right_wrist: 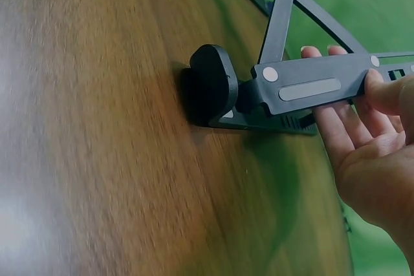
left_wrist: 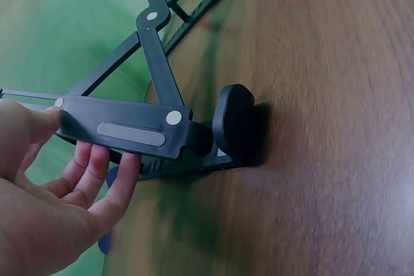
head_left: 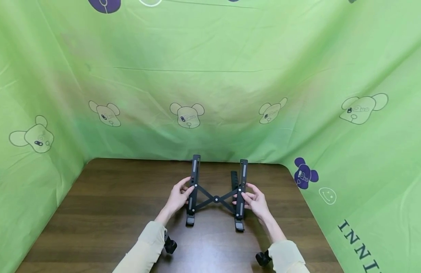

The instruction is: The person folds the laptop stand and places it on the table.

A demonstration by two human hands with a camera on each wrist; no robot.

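Observation:
A black folding laptop stand (head_left: 216, 199) stands unfolded on the wooden table, its two long arms joined by an X-shaped brace. My left hand (head_left: 178, 196) grips the left arm, thumb on the upper face and fingers beneath it, as the left wrist view shows on the arm (left_wrist: 123, 124). On the opposite side, my right hand (head_left: 257, 202) holds the right arm (right_wrist: 317, 85) the same way, with fingertips reaching past its inner edge. Each arm carries a grey pad strip and ends in an upturned front lip (left_wrist: 233, 117). The far ends are partly hidden in the wrist views.
The brown wooden table (head_left: 104, 227) has rounded far corners. A green cloth (head_left: 210, 49) with printed bear heads hangs behind it and on both sides, close to the stand's far end. A black wrist camera (head_left: 170, 244) sits by the left sleeve, another (head_left: 263, 258) by the right.

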